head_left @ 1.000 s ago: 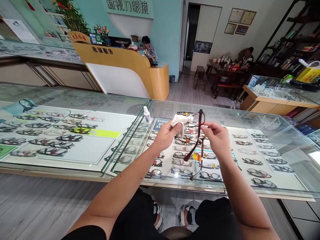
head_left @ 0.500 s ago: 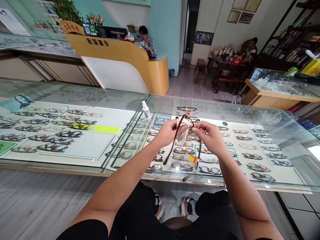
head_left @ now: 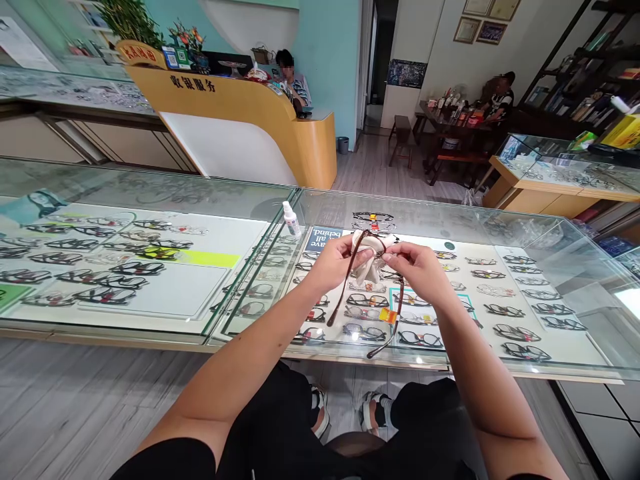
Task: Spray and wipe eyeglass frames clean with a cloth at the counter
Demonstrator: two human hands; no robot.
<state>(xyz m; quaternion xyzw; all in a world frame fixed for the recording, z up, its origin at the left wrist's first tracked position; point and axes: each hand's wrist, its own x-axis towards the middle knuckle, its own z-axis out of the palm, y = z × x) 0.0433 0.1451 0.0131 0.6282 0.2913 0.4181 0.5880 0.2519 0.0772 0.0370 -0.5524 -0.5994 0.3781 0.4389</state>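
Note:
Above the glass counter, my two hands hold a pair of dark brown eyeglasses (head_left: 345,293) with the temples pointing toward me. An orange tag (head_left: 387,316) hangs on the right temple. My left hand (head_left: 334,263) is closed, pinching a pale cloth (head_left: 369,268) against the left lens side; the cloth hides most of the lenses. My right hand (head_left: 417,270) is closed too, its thumb and fingers gripping the frame near the right hinge. A white spray bottle (head_left: 291,220) stands upright on the counter, left of my hands.
The glass display counter (head_left: 425,213) spans in front of me, with rows of eyeglasses (head_left: 505,311) inside. Beyond it stand a yellow-and-white cashier desk (head_left: 315,143) with a person (head_left: 295,83) behind it, a stool (head_left: 401,137), and a dark table where another person (head_left: 501,100) sits.
The cloth has shifted and spread rightward across the lenses, hanging wider between my hands. Both hands keep their grip, and the eyeglasses have barely moved.

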